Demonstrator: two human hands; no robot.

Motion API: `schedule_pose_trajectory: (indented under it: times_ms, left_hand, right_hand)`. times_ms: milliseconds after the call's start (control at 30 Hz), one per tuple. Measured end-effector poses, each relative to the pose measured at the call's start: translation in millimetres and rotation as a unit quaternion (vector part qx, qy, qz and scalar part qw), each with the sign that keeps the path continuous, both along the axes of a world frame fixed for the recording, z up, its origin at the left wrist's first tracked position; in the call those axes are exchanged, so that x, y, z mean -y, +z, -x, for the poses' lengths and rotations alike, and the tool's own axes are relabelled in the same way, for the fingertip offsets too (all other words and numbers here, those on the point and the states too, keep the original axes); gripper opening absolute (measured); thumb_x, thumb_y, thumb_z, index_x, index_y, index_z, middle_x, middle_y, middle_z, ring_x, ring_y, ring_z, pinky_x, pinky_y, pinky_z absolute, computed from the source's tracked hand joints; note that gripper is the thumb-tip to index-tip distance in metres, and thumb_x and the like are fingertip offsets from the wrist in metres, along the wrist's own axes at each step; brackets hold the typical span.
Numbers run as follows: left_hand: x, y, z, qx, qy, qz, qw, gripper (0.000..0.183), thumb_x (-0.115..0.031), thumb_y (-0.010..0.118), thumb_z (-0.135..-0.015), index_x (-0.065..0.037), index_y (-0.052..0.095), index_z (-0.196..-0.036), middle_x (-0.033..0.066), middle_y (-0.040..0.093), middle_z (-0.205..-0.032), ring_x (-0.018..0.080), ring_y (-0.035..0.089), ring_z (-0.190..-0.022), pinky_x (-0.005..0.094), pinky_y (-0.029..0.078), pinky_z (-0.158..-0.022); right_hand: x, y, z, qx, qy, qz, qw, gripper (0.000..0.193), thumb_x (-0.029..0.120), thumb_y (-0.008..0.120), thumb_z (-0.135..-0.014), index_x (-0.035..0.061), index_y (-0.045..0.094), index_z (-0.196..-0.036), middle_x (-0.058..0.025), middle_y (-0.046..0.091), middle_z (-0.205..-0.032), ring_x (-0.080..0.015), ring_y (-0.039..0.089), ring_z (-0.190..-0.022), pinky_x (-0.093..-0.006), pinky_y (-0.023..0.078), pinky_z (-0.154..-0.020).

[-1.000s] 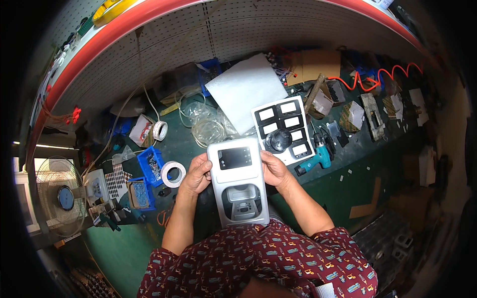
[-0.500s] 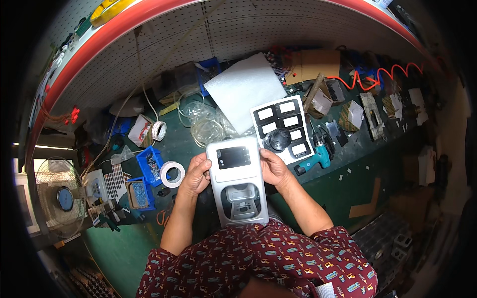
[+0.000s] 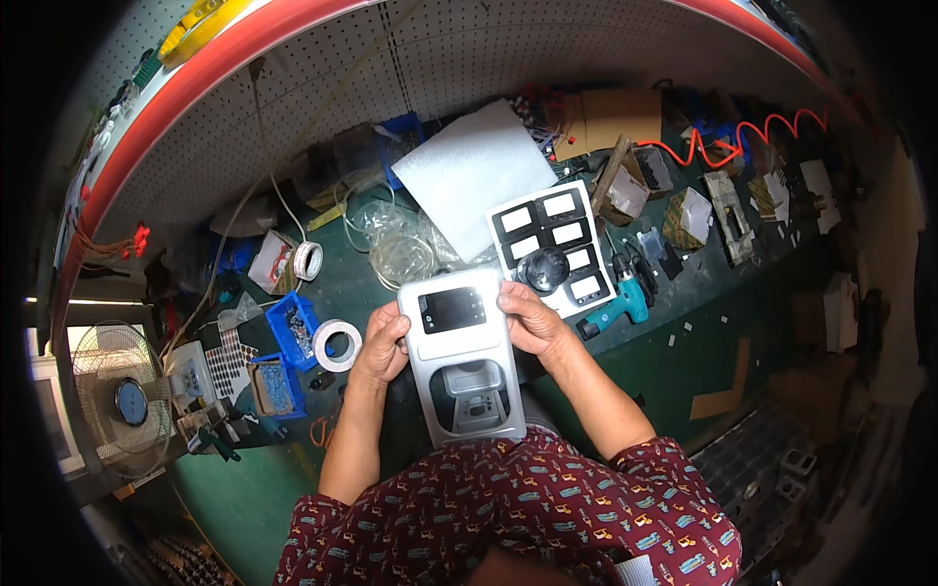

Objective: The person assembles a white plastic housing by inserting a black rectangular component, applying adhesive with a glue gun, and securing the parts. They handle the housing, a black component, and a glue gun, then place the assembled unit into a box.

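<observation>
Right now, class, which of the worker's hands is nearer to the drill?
The right. The right hand holds the casing's right edge, with the drill lying off to its right; the left hand holds the opposite edge, farther away.

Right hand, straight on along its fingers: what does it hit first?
The grey device housing: the right hand grips its right edge, so there looks to be no free gap ahead. What lies beyond is hard to judge for depth.
</observation>
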State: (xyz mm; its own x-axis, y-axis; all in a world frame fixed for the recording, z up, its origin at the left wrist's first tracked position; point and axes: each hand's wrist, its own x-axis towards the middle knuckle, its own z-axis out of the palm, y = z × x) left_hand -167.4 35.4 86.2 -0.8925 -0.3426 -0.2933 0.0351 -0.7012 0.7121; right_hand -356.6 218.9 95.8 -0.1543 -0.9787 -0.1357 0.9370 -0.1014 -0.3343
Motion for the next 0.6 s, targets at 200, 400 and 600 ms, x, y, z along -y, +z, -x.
schedule_pose_trajectory:
  times_ms: [200, 400, 600]
  left_hand:
    - [-3.0, 8.4, 1.4, 0.013, 0.006, 0.006, 1.0, 0.05, -0.036, 0.078, -0.082, 0.002, 0.067, -0.111, -0.0018, 0.068, -0.084, -0.001, 0.048, -0.06, 0.014, 0.034, -0.051]
    - [-3.1, 8.6, 1.8, 0.014, 0.008, 0.007, 1.0, 0.051, -0.036, 0.079, -0.082, 0.003, 0.067, -0.111, -0.001, 0.068, -0.085, -0.0008, 0.048, -0.06, 0.014, 0.034, -0.051]
    - [-2.0, 9.1, 2.2, 0.012, 0.008, 0.008, 1.0, 0.05, -0.035, 0.079, -0.082, 0.004, 0.066, -0.111, 0.0006, 0.069, -0.085, -0.0005, 0.047, -0.058, 0.0144, 0.034, -0.05]
  right_hand:
    - [1.6, -5.0, -1.0, 0.018, -0.005, 0.007, 1.0, 0.054, 0.016, 0.074, -0.088, -0.0039, 0.054, -0.134, -0.0165, 0.066, -0.125, -0.0253, 0.064, -0.115, -0.0395, 0.05, -0.104]
    - [2.6, -4.6, 0.7, 0.032, 0.004, 0.012, 0.999, 0.056, 0.016, 0.076, -0.086, -0.0045, 0.054, -0.133, -0.0167, 0.066, -0.123, -0.0261, 0.065, -0.115, -0.0395, 0.049, -0.104]
    - [2.4, -3.2, 0.9, 0.026, 0.01, 0.01, 1.0, 0.058, 0.018, 0.075, -0.086, -0.0053, 0.053, -0.134, -0.0172, 0.066, -0.124, -0.0266, 0.065, -0.115, -0.0398, 0.049, -0.105]
